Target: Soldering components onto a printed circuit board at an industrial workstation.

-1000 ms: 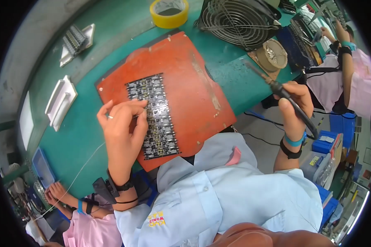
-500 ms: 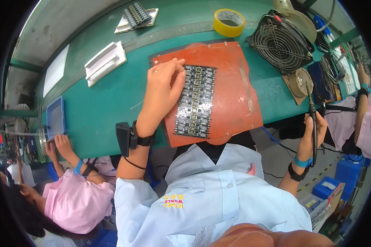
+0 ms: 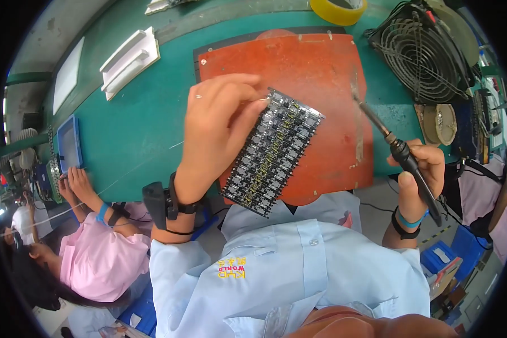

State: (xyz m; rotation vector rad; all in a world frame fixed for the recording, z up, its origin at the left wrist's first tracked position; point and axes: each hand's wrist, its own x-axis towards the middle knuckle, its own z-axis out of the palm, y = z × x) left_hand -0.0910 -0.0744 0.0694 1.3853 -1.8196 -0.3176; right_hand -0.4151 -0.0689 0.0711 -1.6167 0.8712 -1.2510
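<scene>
Green bench, centre frame: my left hand (image 3: 219, 135) pinches the stiff, fragile board (image 3: 273, 152) by its edge, right hand (image 3: 419, 174) fisted round the iron (image 3: 397, 149).

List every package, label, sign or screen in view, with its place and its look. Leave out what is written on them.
Shirt badge: on the chest of the pale blue shirt, bottom centre; small, yellow and red stitching.
White card: flat on the green bench, far left; a plain slanted rectangle.
Blue box: on the floor, lower right; a pale label on top.
No screens or signs show.
</scene>
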